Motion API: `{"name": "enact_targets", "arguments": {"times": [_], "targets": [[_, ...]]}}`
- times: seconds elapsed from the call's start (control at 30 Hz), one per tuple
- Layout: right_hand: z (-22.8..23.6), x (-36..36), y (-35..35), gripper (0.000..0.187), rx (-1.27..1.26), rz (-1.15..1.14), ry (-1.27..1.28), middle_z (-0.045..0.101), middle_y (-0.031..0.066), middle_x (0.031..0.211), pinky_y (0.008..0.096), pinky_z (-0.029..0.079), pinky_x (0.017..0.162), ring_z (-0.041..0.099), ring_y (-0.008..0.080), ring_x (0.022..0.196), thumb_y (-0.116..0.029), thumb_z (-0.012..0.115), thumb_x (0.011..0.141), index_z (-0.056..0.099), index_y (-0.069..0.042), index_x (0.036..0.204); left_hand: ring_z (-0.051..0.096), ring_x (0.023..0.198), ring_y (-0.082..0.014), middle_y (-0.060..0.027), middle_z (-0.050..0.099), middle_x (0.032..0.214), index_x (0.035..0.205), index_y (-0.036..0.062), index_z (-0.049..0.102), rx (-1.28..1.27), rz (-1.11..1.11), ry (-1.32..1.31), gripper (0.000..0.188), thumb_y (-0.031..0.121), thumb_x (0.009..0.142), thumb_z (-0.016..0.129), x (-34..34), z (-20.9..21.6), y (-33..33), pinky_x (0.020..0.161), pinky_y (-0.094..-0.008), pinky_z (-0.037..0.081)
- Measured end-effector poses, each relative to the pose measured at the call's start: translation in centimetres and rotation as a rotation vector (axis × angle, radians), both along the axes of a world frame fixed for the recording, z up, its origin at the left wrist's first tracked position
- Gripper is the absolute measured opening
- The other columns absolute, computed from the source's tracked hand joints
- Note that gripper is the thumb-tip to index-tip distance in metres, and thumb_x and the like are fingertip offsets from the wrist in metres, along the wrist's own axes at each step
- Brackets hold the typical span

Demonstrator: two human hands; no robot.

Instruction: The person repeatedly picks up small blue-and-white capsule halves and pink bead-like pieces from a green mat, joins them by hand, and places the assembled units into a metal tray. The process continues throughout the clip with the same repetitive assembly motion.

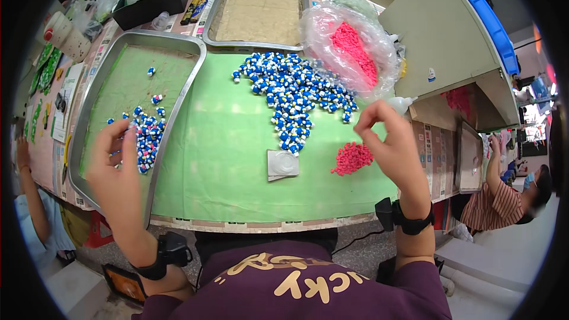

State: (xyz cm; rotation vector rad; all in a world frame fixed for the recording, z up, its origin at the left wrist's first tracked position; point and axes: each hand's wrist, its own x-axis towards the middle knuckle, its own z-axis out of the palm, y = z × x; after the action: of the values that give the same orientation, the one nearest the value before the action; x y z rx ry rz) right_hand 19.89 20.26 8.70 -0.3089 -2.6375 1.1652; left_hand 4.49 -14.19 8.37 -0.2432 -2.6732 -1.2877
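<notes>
Note left hand (pixel 115 169) at blue-and-white pieces (pixel 148 137) in left tray (pixel 192 71), right hand (pixel 391 142) near pink pieces (pixel 351 159); cannot tell either grip's state; could scatter pink pieces by sweeping too low.

Metal tray (pixel 197 56), glossy plastic bag (pixel 320 22)

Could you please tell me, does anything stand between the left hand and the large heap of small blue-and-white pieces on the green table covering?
Yes: the raised right rim of the shallow silver metal tray stands between the left hand and the blue-and-white heap. Beyond that rim, only flat green covering shows.
</notes>
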Motion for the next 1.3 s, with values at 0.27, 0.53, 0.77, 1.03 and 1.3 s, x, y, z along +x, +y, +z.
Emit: {"name": "enact_targets", "arguments": {"times": [0.27,0.53,0.77,1.03,1.3], "targets": [[-2.6,0.7,0.7,0.011,0.132,0.073,-0.110,0.059,0.0176,0.076,0.0393,0.047,0.062,0.060,0.0360,0.070,0.007,0.057,0.076,0.052,0.001,0.082,0.064,0.092,-0.0168,-0.0101,0.067,0.105,0.116,0.0006,0.062,-0.181,-0.032,0.126,0.026,0.008,0.091,0.062,-0.4,-0.5,0.8,0.076,-0.0316,0.052],[-3.2,-0.2,0.7,0.008,0.131,0.078,-0.246,0.058,0.0194,0.077,0.0410,0.046,0.065,0.058,0.0388,0.073,0.006,0.055,0.078,0.051,0.001,0.082,0.062,0.092,-0.0352,-0.0162,0.062,0.102,0.104,0.0017,0.062,-0.039,-0.540,0.049,0.022,0.001,0.082,0.064,-1.1,-3.7,10.4,0.079,-0.0411,0.049],[-4.3,-0.9,1.4,0.010,0.147,0.054,-0.112,0.054,0.0168,0.078,0.0378,0.045,0.064,0.055,0.0333,0.071,0.007,0.056,0.079,0.048,0.000,0.083,0.062,0.088,-0.0305,-0.0135,0.060,0.100,0.104,0.0017,0.060,-0.201,-0.470,0.264,0.027,-0.001,0.079,0.068,-5.2,-7.1,14.1,0.077,-0.0368,0.051],[-3.7,0.8,2.1,0.014,0.133,-0.054,-0.062,0.054,0.0156,0.078,0.0363,0.046,0.065,0.057,0.0310,0.072,0.010,0.056,0.077,0.049,0.000,0.084,0.060,0.090,-0.0361,-0.0159,0.058,0.097,0.099,0.0021,0.061,-0.146,-0.461,0.024,0.023,0.001,0.078,0.070,-5.4,-6.9,13.4,0.078,-0.0436,0.048],[-4.7,0.9,1.2,0.014,0.163,-0.022,-0.073,0.056,0.0166,0.080,0.0393,0.046,0.066,0.057,0.0351,0.075,0.007,0.057,0.079,0.049,-0.001,0.085,0.060,0.082,-0.0131,-0.0046,0.060,0.102,0.107,0.0007,0.068,0.226,-0.601,-0.157,0.023,-0.003,0.085,0.063,-2.0,-2.8,10.8,0.070,-0.0253,0.052]]}}
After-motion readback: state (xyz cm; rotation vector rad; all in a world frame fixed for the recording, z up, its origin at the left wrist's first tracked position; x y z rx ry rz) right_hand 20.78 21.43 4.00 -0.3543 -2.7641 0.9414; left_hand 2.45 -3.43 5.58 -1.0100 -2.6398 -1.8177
